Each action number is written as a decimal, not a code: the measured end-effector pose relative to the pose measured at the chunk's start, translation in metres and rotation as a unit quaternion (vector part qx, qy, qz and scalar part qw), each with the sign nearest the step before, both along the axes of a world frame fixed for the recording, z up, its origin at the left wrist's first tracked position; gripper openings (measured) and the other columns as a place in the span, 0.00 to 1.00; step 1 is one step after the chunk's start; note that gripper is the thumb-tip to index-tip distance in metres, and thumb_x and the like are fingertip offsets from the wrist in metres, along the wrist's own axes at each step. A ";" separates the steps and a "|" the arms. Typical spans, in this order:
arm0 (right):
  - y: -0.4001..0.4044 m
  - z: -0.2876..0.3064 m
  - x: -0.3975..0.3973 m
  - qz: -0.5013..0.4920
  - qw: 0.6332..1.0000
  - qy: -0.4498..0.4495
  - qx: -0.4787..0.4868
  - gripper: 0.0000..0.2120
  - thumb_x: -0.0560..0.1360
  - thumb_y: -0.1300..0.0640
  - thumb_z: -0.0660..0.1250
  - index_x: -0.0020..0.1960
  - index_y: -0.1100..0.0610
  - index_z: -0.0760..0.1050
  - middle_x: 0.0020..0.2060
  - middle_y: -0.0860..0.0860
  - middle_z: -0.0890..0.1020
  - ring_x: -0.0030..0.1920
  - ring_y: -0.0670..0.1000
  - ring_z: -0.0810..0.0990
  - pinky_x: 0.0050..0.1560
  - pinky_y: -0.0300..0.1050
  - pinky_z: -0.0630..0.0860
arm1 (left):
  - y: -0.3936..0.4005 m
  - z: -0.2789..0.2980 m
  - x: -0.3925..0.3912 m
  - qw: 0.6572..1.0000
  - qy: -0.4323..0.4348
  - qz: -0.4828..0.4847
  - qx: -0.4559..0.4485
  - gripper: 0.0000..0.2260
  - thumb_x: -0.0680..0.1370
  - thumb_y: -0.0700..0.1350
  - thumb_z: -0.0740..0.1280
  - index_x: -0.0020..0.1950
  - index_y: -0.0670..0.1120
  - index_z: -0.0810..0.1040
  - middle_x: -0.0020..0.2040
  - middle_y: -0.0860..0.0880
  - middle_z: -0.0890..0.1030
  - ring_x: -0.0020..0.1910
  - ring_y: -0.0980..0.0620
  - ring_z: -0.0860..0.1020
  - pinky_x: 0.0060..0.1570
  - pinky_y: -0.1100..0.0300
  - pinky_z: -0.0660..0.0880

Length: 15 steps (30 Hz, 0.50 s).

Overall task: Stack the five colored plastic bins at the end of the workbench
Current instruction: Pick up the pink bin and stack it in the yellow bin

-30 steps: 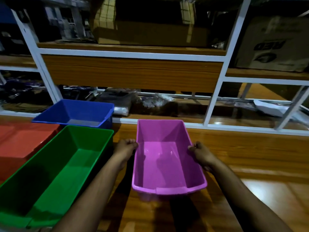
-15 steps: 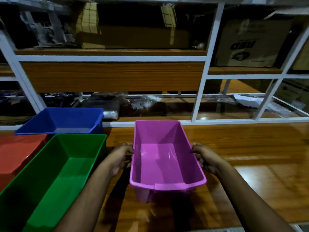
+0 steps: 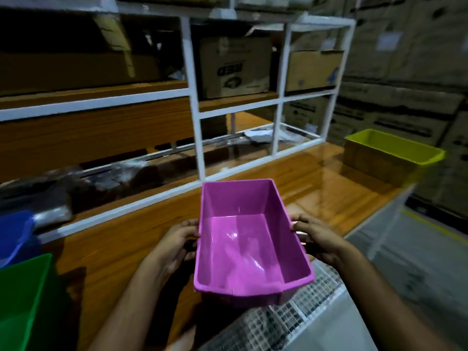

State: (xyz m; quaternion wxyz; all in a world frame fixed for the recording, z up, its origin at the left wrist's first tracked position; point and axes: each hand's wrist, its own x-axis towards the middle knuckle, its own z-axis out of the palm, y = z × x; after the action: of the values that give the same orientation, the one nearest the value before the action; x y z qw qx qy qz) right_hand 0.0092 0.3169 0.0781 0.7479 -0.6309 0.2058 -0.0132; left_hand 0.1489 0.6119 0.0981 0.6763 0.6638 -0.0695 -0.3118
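The empty pink rectangular plastic bin [image 3: 249, 245] is gripped at its two long rims: the left hand [image 3: 174, 245] is curled on the left rim and the right hand [image 3: 317, 241] on the right rim. The bin is held above the near edge of the wooden surface [image 3: 121, 252], tilted a little. A yellow-green plastic bin [image 3: 393, 150] stands at the far right end of the surface. The green plastic bin [image 3: 22, 300] and the blue plastic bin [image 3: 14, 231] are seen at the left edge.

Left of the pink rectangular plastic bin [image 3: 249, 247], the green plastic bin [image 3: 21, 297] and blue plastic bin [image 3: 14, 233] are cut off by the picture's edge; the pink bin's underside is hidden, and the brown cardboard boxes [image 3: 405, 72] behind are blurred
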 end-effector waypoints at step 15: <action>-0.184 0.005 -0.322 -0.241 0.970 -0.040 0.005 0.11 0.79 0.70 0.58 0.56 0.60 0.74 0.31 0.49 0.81 0.24 0.42 0.77 0.23 0.36 0.74 | -0.296 -0.001 -0.195 0.972 -0.020 -0.233 -0.002 0.18 0.74 0.34 0.59 0.59 0.48 0.80 0.38 0.48 0.74 0.31 0.55 0.68 0.25 0.66 0.65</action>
State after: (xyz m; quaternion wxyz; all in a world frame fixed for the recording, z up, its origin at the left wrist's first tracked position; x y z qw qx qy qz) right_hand -0.3123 0.1328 0.0835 0.7336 -0.5579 0.3215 -0.2172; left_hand -0.0457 0.3157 0.0972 0.5851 0.6340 -0.2367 -0.4469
